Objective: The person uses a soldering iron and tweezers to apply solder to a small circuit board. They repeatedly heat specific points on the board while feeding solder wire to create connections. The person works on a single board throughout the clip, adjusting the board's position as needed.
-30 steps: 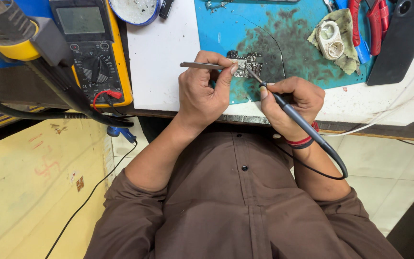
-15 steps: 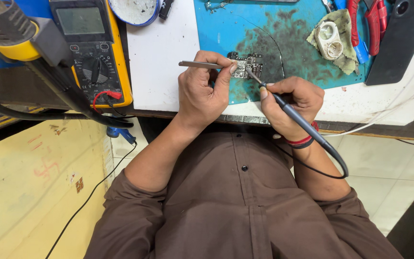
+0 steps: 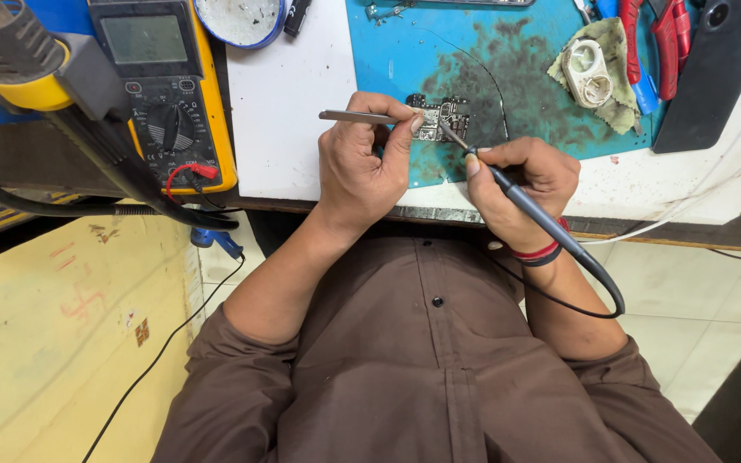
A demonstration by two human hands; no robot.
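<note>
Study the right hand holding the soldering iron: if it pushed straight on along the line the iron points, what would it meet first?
The right hand aims the soldering iron up-left. Its tip sits at the small circuit board on the blue mat, so the board probably comes first; actual contact cannot be told.

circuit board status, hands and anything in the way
Left hand grips tweezers. Right hand grips soldering iron, tip on circuit board. Nothing in the way.

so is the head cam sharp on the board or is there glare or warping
Head view: the board and both hands, left and right, look sharp under even, soft light; no strong glare on the blue mat; the bench edge bows from wide-angle distortion, and the hot-air gun at the corner looks stretched.
</note>
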